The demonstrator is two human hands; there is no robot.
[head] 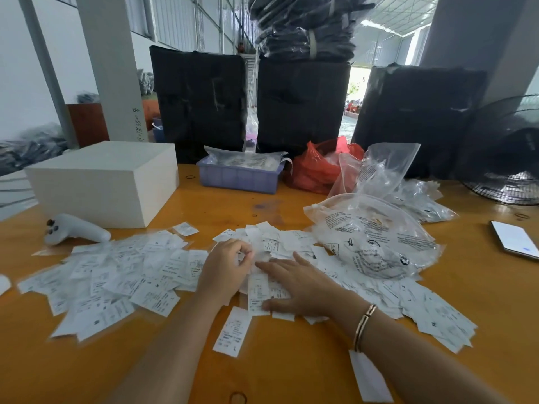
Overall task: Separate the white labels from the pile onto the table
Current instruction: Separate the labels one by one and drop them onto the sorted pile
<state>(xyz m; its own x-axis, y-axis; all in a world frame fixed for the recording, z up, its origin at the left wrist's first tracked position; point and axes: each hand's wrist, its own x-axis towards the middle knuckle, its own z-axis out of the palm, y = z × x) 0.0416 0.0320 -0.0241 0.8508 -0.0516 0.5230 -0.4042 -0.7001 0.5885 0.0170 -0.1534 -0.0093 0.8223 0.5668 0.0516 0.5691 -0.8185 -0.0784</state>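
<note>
Forearms nearest; left hand [226,266] pinches one label, right hand [300,284] flat on white labels [122,275]: light, limp, slippery, best lifted by an edge.

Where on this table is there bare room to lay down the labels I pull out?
Bare orange table lies along the near edge, between your two forearms around the single label. Another bare patch sits between the white box, the purple bin and the labels. It is crowded under both hands, across the label spread left, and by the printed plastic bag right.
</note>
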